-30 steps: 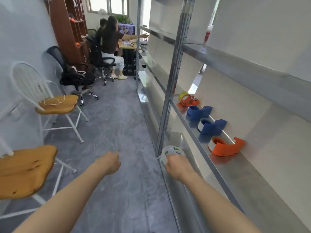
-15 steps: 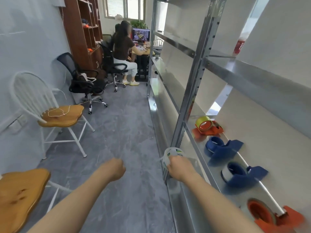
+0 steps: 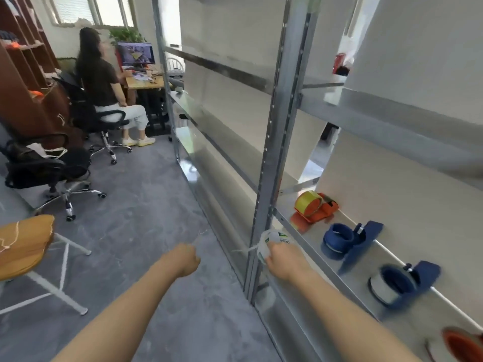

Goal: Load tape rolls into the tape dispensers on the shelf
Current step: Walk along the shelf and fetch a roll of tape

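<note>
Since half a second ago I am standing closer to the steel upright (image 3: 277, 163) of the shelf (image 3: 308, 239), so the dispensers are sitting larger and further along to its right, and the seated person (image 3: 104, 82) at the desk is looming nearer beyond it. Both my arms are still reaching forward much as before.

Counting along the shelf from the upright, I am seeing four dispensers. Nearest it is an orange dispenser (image 3: 322, 210) carrying a yellow roll (image 3: 307, 201). Next is a blue dispenser (image 3: 351, 242), then a second blue dispenser (image 3: 402, 283) with a pale roll in it. Furthest from the upright, cut by the frame edge, is another orange dispenser (image 3: 462, 344); I cannot tell whether it is loaded.

I am holding one tape roll (image 3: 273, 241), white with a green label, in my right hand (image 3: 283, 262). My fingers are wrapping tightly round its near side, and the roll is sitting just in front of the upright at the shelf's front lip, not yet on the shelf. A thin clear strip seems to be trailing from the roll to the left of the upright.

My left hand (image 3: 183, 258) is curling into a loose fist, well left of the upright over the grey floor (image 3: 146, 220). Whether it is pinching the end of that strip I cannot tell.
</note>
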